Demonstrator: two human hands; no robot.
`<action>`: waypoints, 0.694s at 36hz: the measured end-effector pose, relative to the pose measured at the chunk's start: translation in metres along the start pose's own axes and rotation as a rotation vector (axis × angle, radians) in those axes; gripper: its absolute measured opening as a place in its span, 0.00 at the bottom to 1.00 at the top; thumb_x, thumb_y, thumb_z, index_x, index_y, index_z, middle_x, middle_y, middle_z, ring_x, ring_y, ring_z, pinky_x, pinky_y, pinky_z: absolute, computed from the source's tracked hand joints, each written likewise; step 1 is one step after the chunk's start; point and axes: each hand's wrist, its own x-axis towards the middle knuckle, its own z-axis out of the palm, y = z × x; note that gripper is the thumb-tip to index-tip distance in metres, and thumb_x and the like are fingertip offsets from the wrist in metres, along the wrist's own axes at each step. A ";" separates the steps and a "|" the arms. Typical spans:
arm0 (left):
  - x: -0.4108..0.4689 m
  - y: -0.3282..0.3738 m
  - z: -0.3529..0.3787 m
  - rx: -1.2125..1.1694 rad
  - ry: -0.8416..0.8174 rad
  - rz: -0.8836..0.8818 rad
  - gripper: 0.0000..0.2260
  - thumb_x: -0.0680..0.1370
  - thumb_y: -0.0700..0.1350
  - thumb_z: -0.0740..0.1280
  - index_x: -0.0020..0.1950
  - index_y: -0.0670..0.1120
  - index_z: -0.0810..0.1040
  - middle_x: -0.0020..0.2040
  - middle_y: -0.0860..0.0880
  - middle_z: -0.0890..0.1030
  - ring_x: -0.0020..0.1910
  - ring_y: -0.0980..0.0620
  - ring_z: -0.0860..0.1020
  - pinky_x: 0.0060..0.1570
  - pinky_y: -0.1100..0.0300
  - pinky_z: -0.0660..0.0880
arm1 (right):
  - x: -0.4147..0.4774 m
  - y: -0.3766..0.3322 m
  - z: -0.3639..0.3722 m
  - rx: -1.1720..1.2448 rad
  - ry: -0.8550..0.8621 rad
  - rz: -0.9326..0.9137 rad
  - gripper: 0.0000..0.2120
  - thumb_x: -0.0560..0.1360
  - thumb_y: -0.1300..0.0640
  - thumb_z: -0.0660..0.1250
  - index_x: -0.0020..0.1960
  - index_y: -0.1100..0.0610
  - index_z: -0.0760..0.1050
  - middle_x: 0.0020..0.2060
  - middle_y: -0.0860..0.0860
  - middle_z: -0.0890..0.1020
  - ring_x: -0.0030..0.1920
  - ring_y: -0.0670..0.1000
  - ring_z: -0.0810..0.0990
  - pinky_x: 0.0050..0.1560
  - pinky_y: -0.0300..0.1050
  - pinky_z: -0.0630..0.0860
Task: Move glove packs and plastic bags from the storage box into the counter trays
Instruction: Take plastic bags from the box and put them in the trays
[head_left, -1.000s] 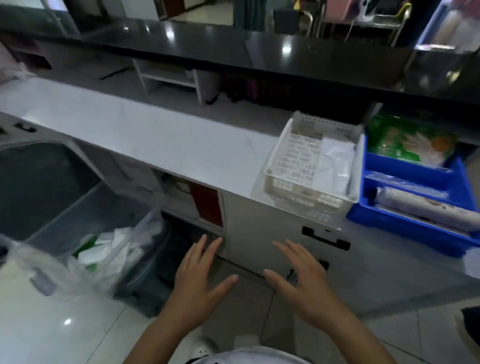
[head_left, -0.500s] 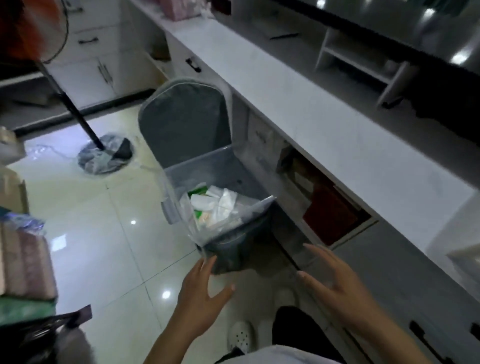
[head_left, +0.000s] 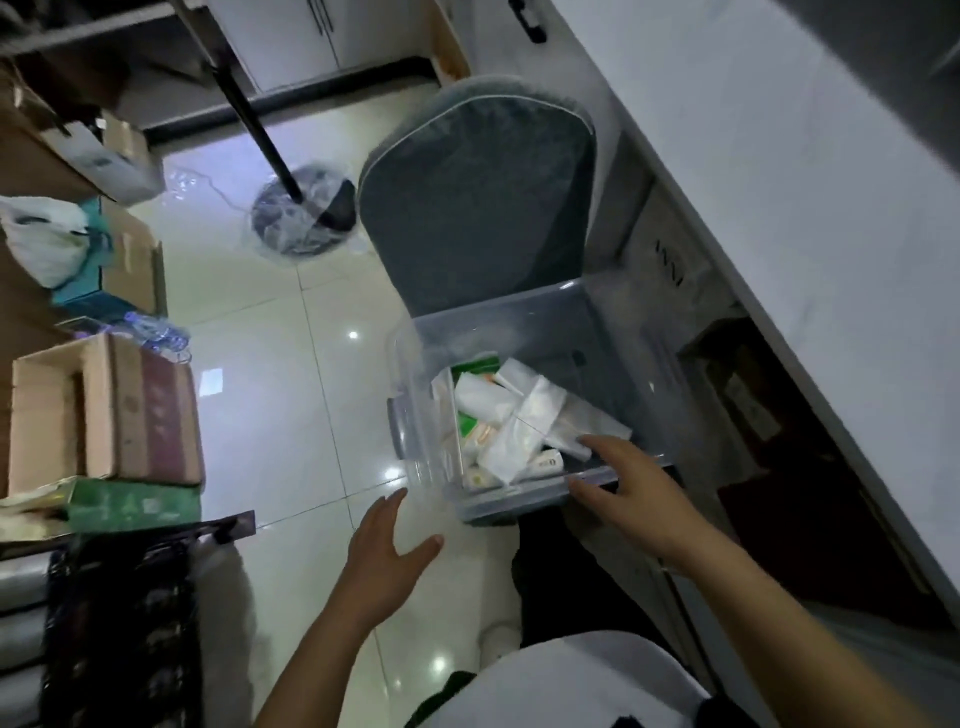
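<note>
R hand (head_left: 634, 499) spread over storage box (head_left: 514, 501) rim, L hand (head_left: 387, 556) spread nearby, both empty.

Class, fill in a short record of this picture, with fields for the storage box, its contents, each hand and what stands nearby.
Storage box: clear plastic, no lid on it, beside the counter
Contents: white plastic bags and green glove packs, piled loosely
Right hand: open, fingers straight, over the near rim; contact with the contents unclear
Left hand: open, holding nothing, outside the box
Nearby: grey chair behind the box
</note>
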 end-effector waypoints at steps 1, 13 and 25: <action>0.013 0.010 0.000 -0.044 0.006 -0.030 0.35 0.76 0.55 0.70 0.79 0.55 0.57 0.80 0.52 0.58 0.77 0.51 0.58 0.76 0.50 0.57 | 0.023 0.004 -0.001 -0.018 -0.027 0.009 0.27 0.74 0.47 0.70 0.70 0.53 0.70 0.67 0.51 0.74 0.67 0.51 0.72 0.65 0.45 0.69; 0.140 0.052 0.030 -0.469 0.337 -0.424 0.28 0.79 0.39 0.64 0.77 0.51 0.63 0.69 0.51 0.74 0.57 0.51 0.76 0.57 0.59 0.73 | 0.239 0.062 0.046 -0.533 -0.541 0.035 0.33 0.72 0.43 0.66 0.74 0.50 0.62 0.70 0.57 0.70 0.66 0.61 0.72 0.64 0.57 0.70; 0.151 0.017 0.040 -0.281 0.426 -0.428 0.18 0.81 0.53 0.62 0.71 0.58 0.73 0.57 0.57 0.82 0.51 0.53 0.83 0.52 0.52 0.80 | 0.311 0.083 0.117 -1.038 -0.663 -0.330 0.28 0.71 0.60 0.68 0.69 0.52 0.68 0.68 0.55 0.71 0.68 0.60 0.69 0.66 0.66 0.61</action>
